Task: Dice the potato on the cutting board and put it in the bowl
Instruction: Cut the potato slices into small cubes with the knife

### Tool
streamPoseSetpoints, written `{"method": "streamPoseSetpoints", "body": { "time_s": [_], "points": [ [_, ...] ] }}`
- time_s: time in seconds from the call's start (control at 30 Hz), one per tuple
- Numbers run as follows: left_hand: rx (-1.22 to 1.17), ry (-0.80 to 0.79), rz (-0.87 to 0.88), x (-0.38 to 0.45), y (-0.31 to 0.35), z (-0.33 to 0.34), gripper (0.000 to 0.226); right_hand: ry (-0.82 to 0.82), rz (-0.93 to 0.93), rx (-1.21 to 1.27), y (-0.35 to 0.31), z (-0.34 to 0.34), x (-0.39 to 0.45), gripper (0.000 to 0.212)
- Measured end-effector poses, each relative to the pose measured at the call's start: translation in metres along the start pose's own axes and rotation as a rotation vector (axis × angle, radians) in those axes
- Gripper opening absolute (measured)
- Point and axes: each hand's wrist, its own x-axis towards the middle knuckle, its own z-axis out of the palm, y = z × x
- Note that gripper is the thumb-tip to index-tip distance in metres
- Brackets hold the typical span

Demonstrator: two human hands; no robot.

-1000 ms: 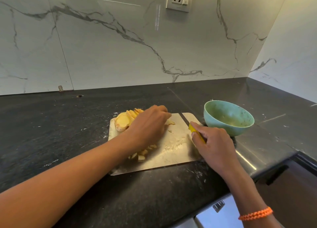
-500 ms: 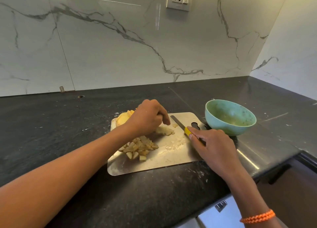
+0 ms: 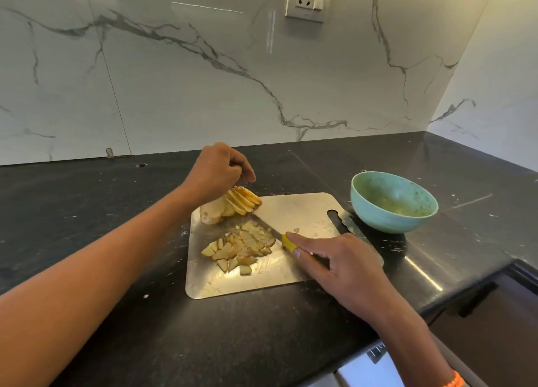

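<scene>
Potato [image 3: 230, 206] part-diced; right hand [image 3: 346, 267] grips knife [image 3: 286, 242]; left hand [image 3: 218, 172] curled, empty. Advise steadying slices, fingertips tucked.

This is a home kitchen. A dark, speckled stone table [image 3: 87, 211] runs into a corner at two o'clock, backed by glossy white marble-look wall tiles [image 3: 174, 80] with grey veins. A wall socket [image 3: 305, 3] sits at twelve o'clock. Toward the middle lies a steel cutting board [image 3: 291, 209] with chopped potato pieces [image 3: 238, 248] and slices [image 3: 243, 200]; a green bowl [image 3: 393, 203] stands at three o'clock. A cabinet front with a dark handle [image 3: 477, 299] shows at four o'clock.
</scene>
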Motion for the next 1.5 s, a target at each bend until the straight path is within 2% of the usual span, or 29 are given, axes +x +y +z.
{"method": "streamPoseSetpoints", "body": {
  "time_s": [0.17, 0.37, 0.47, 0.7, 1.1, 1.5],
  "points": [
    [0.041, -0.026, -0.010, 0.003, -0.017, -0.012, 0.027, 0.008, 0.001, 0.188, 0.003, 0.003, 0.000, 0.034],
    [0.090, -0.288, -0.007, 0.003, -0.024, -0.003, 0.029, 0.037, 0.010, 0.255, 0.002, 0.001, 0.000, 0.032],
    [0.178, -0.350, 0.039, 0.001, -0.020, 0.009, 0.028, 0.058, 0.009, 0.324, 0.003, -0.001, -0.001, 0.032],
    [0.229, -0.255, 0.066, -0.001, -0.017, 0.018, 0.024, 0.258, 0.091, 0.365, 0.010, -0.003, 0.001, 0.032],
    [0.147, -0.201, 0.108, 0.000, -0.020, 0.013, 0.027, 0.261, 0.121, 0.412, 0.010, -0.004, 0.002, 0.031],
    [0.295, -0.148, 0.181, 0.000, -0.016, 0.007, 0.022, 0.269, 0.118, 0.387, 0.009, -0.005, 0.004, 0.031]
  ]
}}
